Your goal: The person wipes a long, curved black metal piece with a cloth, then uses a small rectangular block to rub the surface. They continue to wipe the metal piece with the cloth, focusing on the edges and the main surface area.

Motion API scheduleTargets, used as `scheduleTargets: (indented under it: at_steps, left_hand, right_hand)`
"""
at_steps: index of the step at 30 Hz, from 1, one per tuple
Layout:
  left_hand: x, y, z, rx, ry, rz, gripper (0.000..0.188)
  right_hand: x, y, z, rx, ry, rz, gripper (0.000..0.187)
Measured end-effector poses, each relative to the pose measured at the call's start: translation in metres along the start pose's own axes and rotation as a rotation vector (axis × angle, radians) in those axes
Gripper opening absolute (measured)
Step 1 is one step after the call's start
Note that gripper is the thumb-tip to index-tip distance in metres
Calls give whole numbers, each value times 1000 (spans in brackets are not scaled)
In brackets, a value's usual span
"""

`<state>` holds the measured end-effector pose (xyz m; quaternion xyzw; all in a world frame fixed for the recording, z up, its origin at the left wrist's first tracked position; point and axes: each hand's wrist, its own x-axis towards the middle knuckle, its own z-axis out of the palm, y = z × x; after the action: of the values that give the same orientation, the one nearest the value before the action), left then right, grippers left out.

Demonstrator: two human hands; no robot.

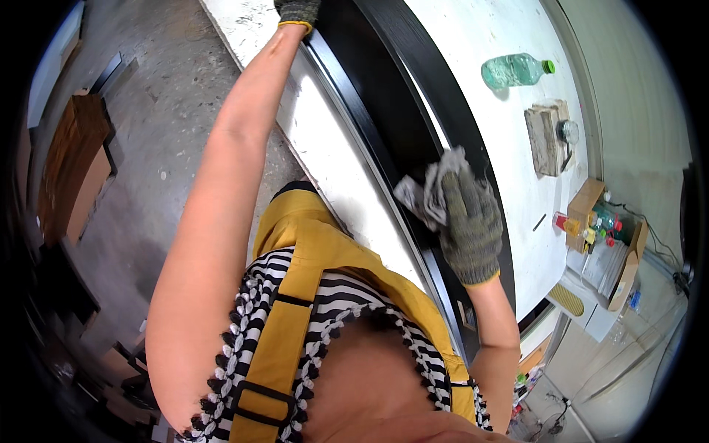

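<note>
A long black panel (367, 100) with a shiny raised edge lies along the white worktable (336, 159). My right hand (470, 221), in a grey knit glove with a yellow cuff, presses a crumpled grey rag (430, 193) onto its dark surface. The fingers lie over the cloth. Farther off, at the top of the view, my left hand (298, 10) wears a matching glove and rests at the panel's near edge. Its fingers are mostly cut off by the picture's rim.
Beyond the panel stand a green plastic bottle (517, 71) lying on its side, a worn pale block (546, 139) and a cardboard box (628, 266) of bottles and small items. Brown boards (72, 166) lean at the left above the concrete floor (166, 140).
</note>
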<state>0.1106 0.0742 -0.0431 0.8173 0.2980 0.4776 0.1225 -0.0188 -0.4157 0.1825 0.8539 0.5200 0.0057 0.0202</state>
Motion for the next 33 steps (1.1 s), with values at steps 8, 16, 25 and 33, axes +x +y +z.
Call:
scheduleTargets:
  at_steps: [8,16,25,33]
  left_hand:
    - [-3,-7,6,-59,60,71,42]
    - [-1,-24,18,-64,65,168,41]
    - [25,-47,6,-345,112,14,38]
    - [37,11,-33,-37,-176,5,37]
  right_hand:
    - [6,12,2,202,-6,-11,63]
    - [217,-10,21,52,287,-183,64]
    - [59,-1,28,-31,441,-73,73]
    - [-228,-8,3,27,88,469,48]
